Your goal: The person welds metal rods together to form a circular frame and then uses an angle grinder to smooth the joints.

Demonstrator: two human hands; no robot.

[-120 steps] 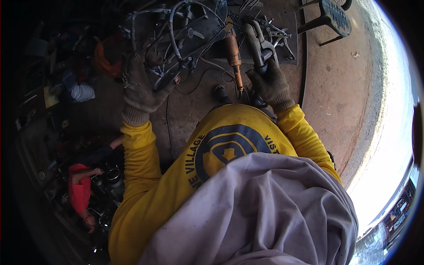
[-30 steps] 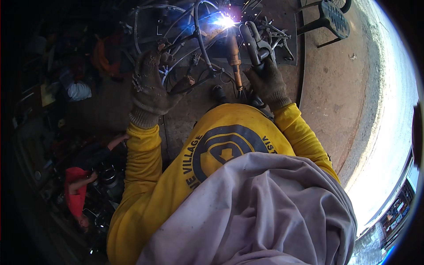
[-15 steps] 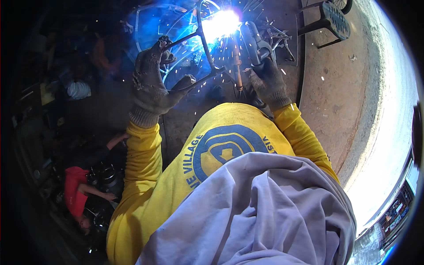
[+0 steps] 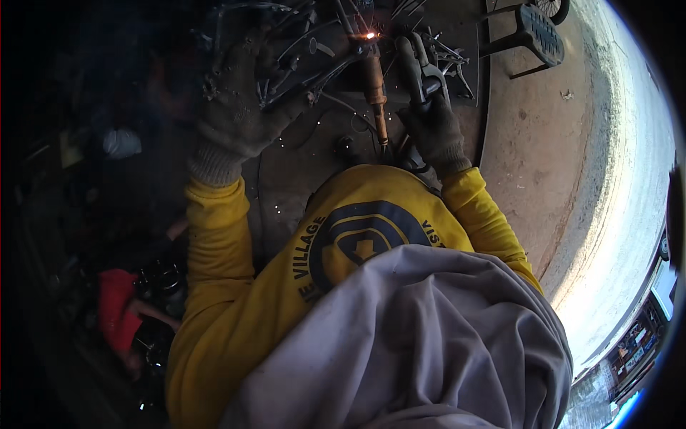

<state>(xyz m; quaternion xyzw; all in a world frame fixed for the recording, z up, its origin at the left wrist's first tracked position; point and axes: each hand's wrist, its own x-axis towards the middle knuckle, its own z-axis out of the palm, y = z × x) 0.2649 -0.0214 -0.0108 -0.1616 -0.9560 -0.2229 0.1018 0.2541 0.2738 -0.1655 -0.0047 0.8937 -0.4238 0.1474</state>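
— Which way did your welding torch point?
— Toward twelve o'clock, its glowing tip on the metal frame.
— Your hands?
— Right hand closed round the torch handle; left hand lay loosely curled over the frame.

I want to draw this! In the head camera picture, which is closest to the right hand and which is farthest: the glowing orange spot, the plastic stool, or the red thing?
From the right hand, nearest first:
1. The glowing orange spot, just up and to the left, at the tip of the brown tool.
2. The plastic stool, up and to the right on the concrete floor.
3. The red thing, far away at lower left in the dark.
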